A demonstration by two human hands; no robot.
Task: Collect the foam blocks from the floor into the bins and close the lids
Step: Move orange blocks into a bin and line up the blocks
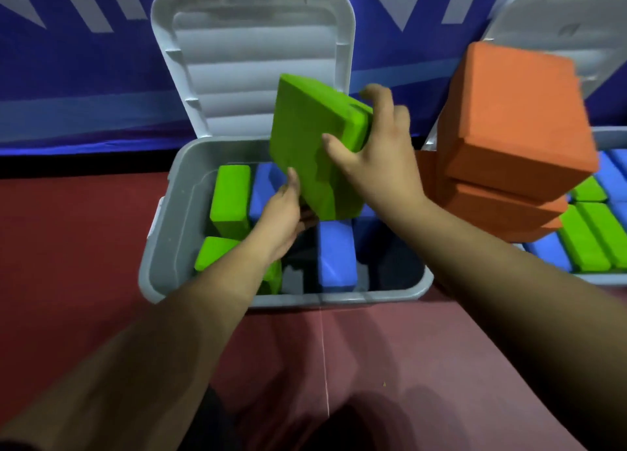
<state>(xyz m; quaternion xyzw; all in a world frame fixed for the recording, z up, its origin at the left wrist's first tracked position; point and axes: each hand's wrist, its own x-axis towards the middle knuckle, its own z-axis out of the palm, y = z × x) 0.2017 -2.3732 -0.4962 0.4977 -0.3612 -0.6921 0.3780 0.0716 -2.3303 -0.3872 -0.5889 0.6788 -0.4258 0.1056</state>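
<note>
Head view: right hand (369,159) grips the right edge of a green block (305,138), thumb on its face and fingers behind; left hand (281,215) pinches its lower corner, the block held tilted above the open grey bin (163,240). Inside stand green blocks (230,196) and blue blocks (336,257) on edge, the lid (251,54) upright behind. Stacked orange blocks (515,111) rest on the second bin (597,278), just to the right
</note>
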